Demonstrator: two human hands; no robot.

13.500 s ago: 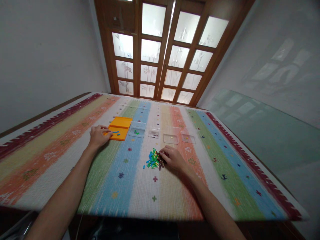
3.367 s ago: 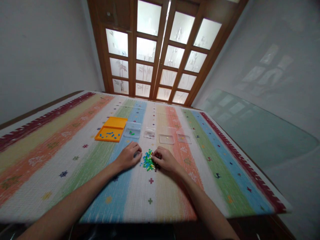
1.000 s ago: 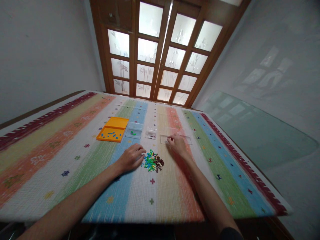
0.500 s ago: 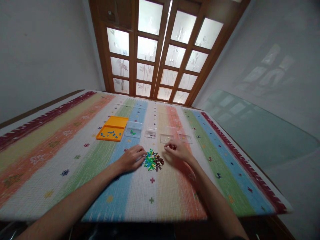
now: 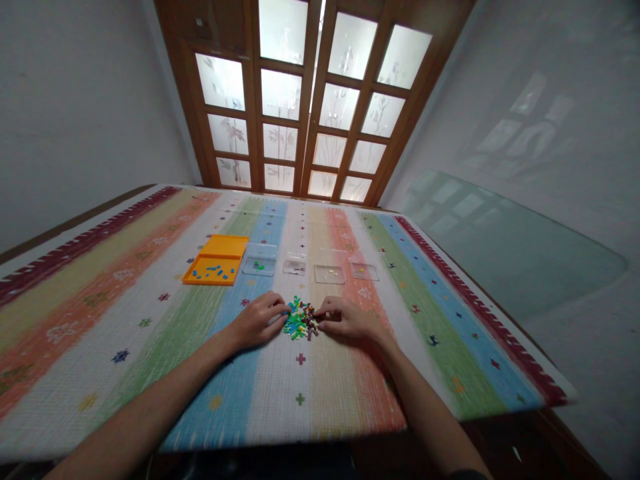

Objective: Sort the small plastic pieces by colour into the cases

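Note:
A small heap of tiny coloured pieces, green, blue, yellow and brown, lies on the striped cloth. My left hand rests at the heap's left edge, fingers curled with the tips touching the pieces. At the heap's right edge my right hand has its fingertips pinched among the pieces. What each pinch holds is too small to make out. Beyond the heap stands an orange tray with blue pieces in it.
To the right of the orange tray stand several clear shallow trays in a row: one with green pieces, one with dark pieces, and two with a few yellowish bits. The striped cloth covers the table; a wooden glazed door is behind.
My right hand came back from the clear tray with yellowish bits to the heap's right edge. My left hand stayed at the heap's left side. The view shifted slightly.

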